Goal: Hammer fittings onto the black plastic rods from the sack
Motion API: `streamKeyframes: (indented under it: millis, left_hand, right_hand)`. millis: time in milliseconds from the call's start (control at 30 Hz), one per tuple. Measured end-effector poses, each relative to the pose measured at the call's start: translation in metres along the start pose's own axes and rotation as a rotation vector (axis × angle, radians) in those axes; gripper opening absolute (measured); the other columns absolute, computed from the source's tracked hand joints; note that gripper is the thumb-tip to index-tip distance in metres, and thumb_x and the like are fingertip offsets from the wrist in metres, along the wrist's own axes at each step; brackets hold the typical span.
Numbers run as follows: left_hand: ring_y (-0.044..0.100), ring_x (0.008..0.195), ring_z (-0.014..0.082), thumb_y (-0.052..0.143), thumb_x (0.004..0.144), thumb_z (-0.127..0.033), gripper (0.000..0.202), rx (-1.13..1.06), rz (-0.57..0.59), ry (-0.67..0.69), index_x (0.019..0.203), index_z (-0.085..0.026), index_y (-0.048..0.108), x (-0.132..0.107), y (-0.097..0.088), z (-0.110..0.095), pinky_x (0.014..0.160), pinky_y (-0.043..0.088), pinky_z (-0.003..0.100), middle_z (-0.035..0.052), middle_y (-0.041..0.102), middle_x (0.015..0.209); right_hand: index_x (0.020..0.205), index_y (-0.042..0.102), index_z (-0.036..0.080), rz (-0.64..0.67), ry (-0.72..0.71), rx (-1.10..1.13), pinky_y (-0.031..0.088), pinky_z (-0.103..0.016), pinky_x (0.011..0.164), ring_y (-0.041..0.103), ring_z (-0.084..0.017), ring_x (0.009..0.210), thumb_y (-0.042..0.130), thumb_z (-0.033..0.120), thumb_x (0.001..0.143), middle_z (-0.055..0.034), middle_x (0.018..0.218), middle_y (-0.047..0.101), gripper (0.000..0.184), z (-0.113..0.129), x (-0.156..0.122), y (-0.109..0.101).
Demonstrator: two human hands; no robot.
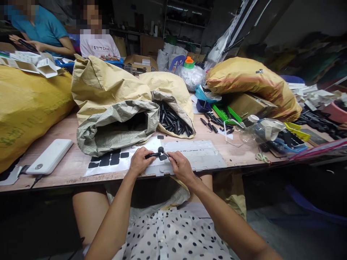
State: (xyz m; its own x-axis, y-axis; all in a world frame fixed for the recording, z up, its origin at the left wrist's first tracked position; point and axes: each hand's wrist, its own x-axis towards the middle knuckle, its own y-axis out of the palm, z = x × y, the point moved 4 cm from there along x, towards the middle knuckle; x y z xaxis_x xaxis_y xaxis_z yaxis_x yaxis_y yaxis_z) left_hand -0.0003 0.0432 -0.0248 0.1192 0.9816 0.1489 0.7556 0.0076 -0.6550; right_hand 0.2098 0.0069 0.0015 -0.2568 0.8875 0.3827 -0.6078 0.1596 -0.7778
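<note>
Black part [152, 155] pinched in the left hand [139, 161], slim piece [165, 154] in the right hand's [182, 167] closed fingers, just below mid-frame!

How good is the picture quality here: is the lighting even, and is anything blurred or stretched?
Head view, throughout: light uneven, table brighter than the dim shelves behind; deep shadow inside the larger open sack; white boxes at far right soft and smeared; wide-angle stretching toward the edges; left hand and right hand fairly clear.

Wearer's two hands [138, 161] [181, 166], two co-workers [48, 29] [99, 46], one white device [50, 156], one green tray [235, 115]
</note>
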Motion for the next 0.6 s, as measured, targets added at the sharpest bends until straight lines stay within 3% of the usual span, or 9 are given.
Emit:
streamKeyframes:
  millis: [200, 433, 600]
  left_hand:
    - [0.062, 0.094, 0.0235, 0.074, 0.083, -0.033, 0.017, 0.008, 0.004, 0.005, 0.097, -0.030, 0.084, 0.000, 0.002, -0.001, 0.086, 0.051, 0.034, 0.0023, 0.069, 0.087]
    - [0.059, 0.091, 0.0227, 0.073, 0.086, -0.033, 0.016, 0.040, 0.017, 0.043, 0.096, -0.031, 0.085, 0.001, 0.003, -0.002, 0.086, 0.050, 0.034, 0.0023, 0.065, 0.082]
    - [0.059, 0.091, 0.0222, 0.073, 0.086, -0.031, 0.016, 0.028, 0.033, 0.025, 0.097, -0.029, 0.084, 0.001, 0.002, -0.003, 0.083, 0.050, 0.033, 0.0019, 0.065, 0.083]
  right_hand:
    - [0.128, 0.071, 0.025, -0.054, -0.032, 0.067, 0.056, -0.033, 0.089, 0.066, -0.021, 0.095, 0.043, 0.025, 0.105, -0.0071, 0.100, 0.070, 0.036, 0.006, -0.003, -0.010]
    - [0.124, 0.073, 0.024, 0.010, -0.033, 0.021, 0.057, -0.031, 0.082, 0.066, -0.020, 0.088, 0.044, 0.023, 0.103, -0.0066, 0.093, 0.068, 0.035, 0.002, -0.014, 0.000]
    - [0.129, 0.070, 0.026, -0.081, -0.104, 0.148, 0.058, -0.032, 0.085, 0.067, -0.021, 0.092, 0.043, 0.024, 0.105, -0.0069, 0.097, 0.069, 0.036, 0.009, -0.007, 0.001]
